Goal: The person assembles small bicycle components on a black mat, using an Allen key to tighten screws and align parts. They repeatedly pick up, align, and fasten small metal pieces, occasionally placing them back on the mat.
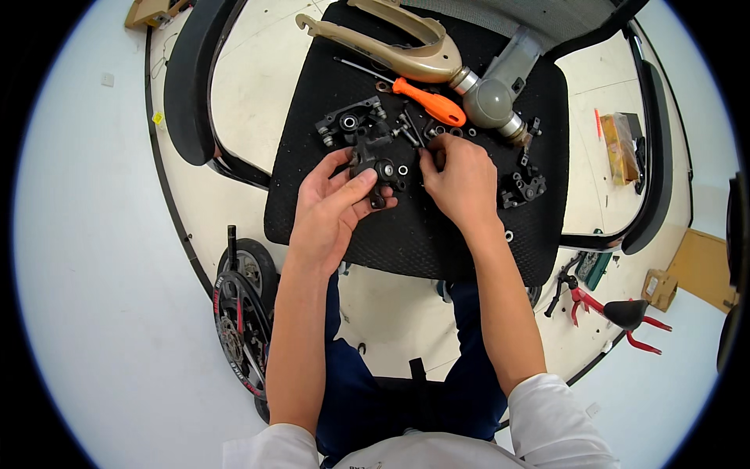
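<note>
My left hand (pixel 332 199) is closed around a black mechanical part (pixel 376 168), which looks like a bicycle brake caliper, with the thumb across its front. My right hand (pixel 461 176) is pinched just above the black chair seat (pixel 391 246), beside small loose hardware. A thin dark rod (pixel 414 129) reaches toward its fingertips, but what they hold is hidden. Behind the left hand lies another black caliper-like part (pixel 348 120). A silver ring (pixel 402 170) shows between the hands. Further right rests a third black part (pixel 523 187).
A screwdriver with an orange handle (pixel 430 102) lies beyond the hands, below a tan bicycle fork (pixel 391 43) with a grey rounded joint (pixel 488 102). Chair armrests (pixel 190 82) flank the seat. On the floor are a folded wheel assembly (pixel 242 313), a red frame (pixel 594 301) and cardboard boxes (pixel 661 289).
</note>
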A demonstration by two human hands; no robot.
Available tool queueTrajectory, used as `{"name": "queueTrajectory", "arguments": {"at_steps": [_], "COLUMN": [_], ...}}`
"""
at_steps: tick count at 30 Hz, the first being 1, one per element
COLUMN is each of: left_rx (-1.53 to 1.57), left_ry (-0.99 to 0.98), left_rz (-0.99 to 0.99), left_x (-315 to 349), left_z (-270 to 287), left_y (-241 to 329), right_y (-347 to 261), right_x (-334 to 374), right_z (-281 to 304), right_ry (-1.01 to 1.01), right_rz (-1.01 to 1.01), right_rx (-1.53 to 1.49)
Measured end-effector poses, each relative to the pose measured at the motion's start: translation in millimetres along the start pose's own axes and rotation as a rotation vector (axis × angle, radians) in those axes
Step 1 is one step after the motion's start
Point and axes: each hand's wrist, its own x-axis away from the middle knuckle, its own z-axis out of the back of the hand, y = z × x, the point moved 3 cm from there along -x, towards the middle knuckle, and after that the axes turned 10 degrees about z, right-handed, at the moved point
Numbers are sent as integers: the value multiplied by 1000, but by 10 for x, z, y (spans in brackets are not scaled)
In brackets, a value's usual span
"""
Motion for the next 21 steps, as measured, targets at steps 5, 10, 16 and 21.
{"name": "queueTrajectory", "arguments": {"at_steps": [5, 10, 16, 21], "left_rx": [31, -2, -5, -4], "left_ry": [4, 43, 29, 30], "left_rz": [-11, -16, 12, 24], "left_x": [-15, -34, -52, -47], "left_z": [28, 32, 1, 11], "left_y": [17, -20, -49, -55], "right_y": [75, -109, -210, -168], "right_x": [9, 123, 173, 182], "right_z": [181, 312, 257, 232], "right_ry": [165, 40, 28, 37], "right_rz": [-160, -111, -20, -12], "right_rx": [-714, -1262, -1199, -1188]}}
